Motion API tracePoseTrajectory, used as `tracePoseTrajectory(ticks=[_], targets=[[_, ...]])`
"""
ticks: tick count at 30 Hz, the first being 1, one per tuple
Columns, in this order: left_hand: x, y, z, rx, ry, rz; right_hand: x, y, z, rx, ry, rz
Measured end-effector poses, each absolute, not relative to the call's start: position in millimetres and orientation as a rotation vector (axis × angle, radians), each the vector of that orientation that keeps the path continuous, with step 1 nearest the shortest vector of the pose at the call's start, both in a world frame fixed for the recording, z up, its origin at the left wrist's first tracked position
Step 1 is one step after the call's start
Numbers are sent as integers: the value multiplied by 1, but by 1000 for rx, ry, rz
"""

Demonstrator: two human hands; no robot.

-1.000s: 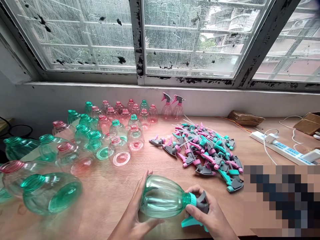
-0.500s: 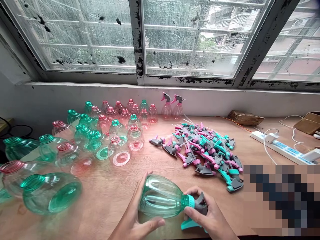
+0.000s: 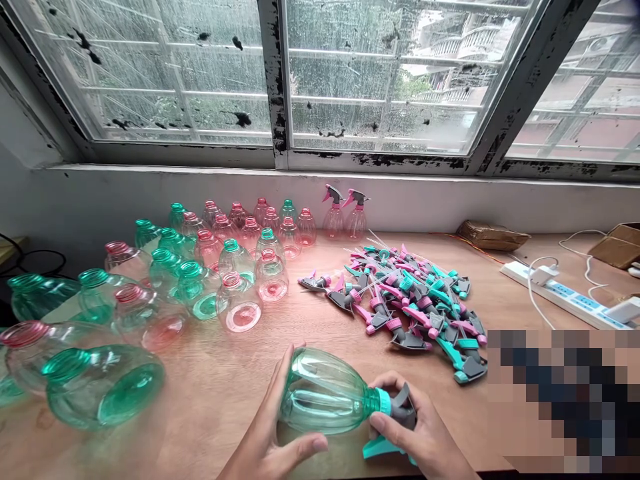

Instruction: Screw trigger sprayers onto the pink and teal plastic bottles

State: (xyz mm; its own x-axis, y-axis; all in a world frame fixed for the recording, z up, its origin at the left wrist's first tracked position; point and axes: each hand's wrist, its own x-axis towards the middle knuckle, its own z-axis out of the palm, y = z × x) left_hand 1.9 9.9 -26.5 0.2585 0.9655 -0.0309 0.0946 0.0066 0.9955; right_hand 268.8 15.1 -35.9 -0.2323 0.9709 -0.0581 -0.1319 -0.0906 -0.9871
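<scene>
A clear green spray bottle (image 3: 325,392) lies on its side between my hands, just above the front of the table. My left hand (image 3: 280,427) cups its base, the thumb stretched out below it and the fingers behind. My right hand (image 3: 415,427) pinches the teal collar at the neck, thumb in front and fingers over the top. The grey and teal trigger sprayer (image 3: 403,407) sits on the bottle's neck, its teal trigger pointing down toward the table.
Several open pink and green bottles (image 3: 240,310) stand at the left. A pile of trigger sprayers (image 3: 405,293) lies at centre right. Two pink bottles with sprayers (image 3: 356,220) stand by the wall. A power strip (image 3: 565,293) and a brown package (image 3: 493,237) are at the right.
The bottle and both hands have shifted very slightly; the bottle has turned a little about its length. My grip looks the same.
</scene>
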Motion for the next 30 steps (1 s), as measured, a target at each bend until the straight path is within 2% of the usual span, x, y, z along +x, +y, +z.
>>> tracePoseTrajectory(ticks=[30], targets=[[0, 16, -37, 1498, 1099, 964, 268, 14, -37, -1033, -1186, 1505]])
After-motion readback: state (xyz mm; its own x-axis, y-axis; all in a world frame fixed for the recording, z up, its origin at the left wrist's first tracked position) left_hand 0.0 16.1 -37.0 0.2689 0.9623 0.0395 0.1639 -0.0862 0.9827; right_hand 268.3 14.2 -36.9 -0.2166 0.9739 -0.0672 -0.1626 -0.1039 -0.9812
